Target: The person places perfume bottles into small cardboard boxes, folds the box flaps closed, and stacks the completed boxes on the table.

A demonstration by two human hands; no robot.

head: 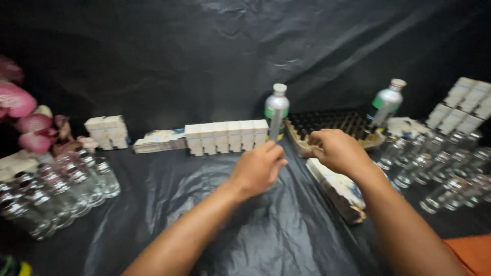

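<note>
Head view. We see a table (pixel 245 240) draped in wrinkled black plastic sheeting. A dark compartmented tray (pixel 332 122) lies just beyond our right hand (pixel 337 151), which curls over the tray's near edge; what it grips, if anything, we cannot tell. Our left hand (pixel 261 168) closes loosely, fingertips pinched at the base of a silver metal bottle with green label and pale cap (pixel 276 110), standing upright at table centre. We judge the bottle rigid, smooth, fairly light and prone to tipping, so best held around its body. A second silver bottle (pixel 387 102) leans beyond the tray. Small clear glass vials (pixel 66 189) cluster at left.
</note>
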